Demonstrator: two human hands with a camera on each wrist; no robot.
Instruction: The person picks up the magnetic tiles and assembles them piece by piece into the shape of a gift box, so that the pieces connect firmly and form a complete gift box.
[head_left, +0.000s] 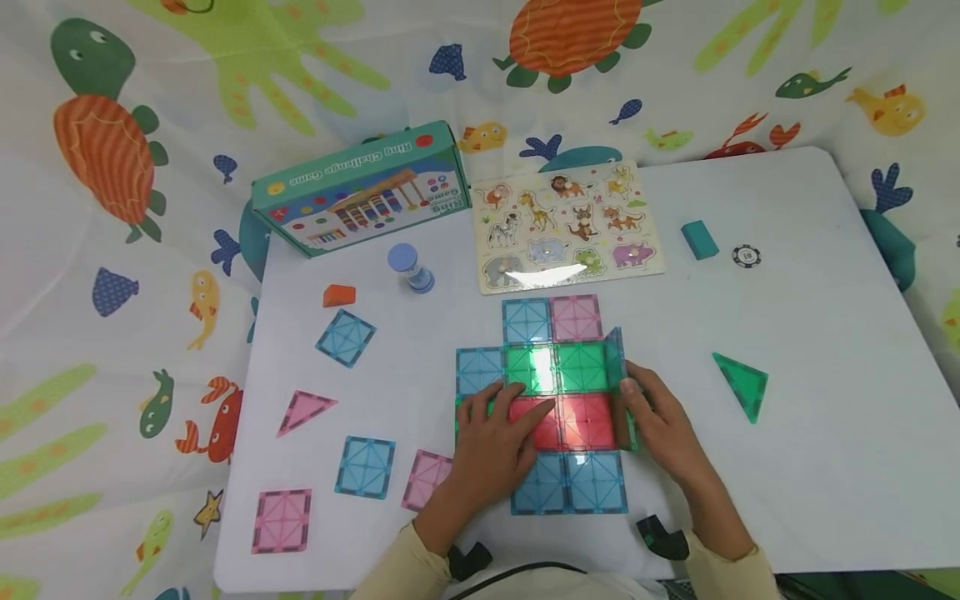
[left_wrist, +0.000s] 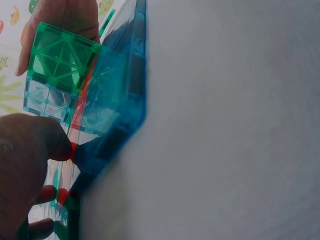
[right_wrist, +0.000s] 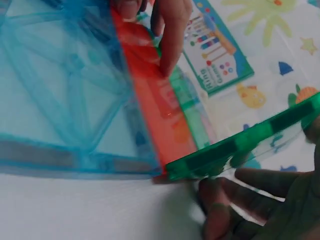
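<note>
Translucent magnetic tiles lie joined flat in the middle of the table, with green tiles (head_left: 581, 368) above red tiles (head_left: 588, 423) and blue tiles (head_left: 596, 483) nearest the person. Along the right edge stand an upright green tile (right_wrist: 245, 142) and an upright blue tile (head_left: 615, 354). My left hand (head_left: 491, 442) rests on the flat sheet, fingers spread, some on the red. Beside the upright tiles is my right hand (head_left: 663, 425), its fingers against the outer face of the green one. In the left wrist view the right palm shows behind that tile.
Loose blue tiles (head_left: 365, 467) and pink tiles (head_left: 282, 521) lie on the left. A green triangle tile (head_left: 742, 387) is at the right. At the back are a game box (head_left: 363, 192), an animal puzzle board (head_left: 570, 225), a teal block (head_left: 700, 240) and a poker chip (head_left: 746, 256).
</note>
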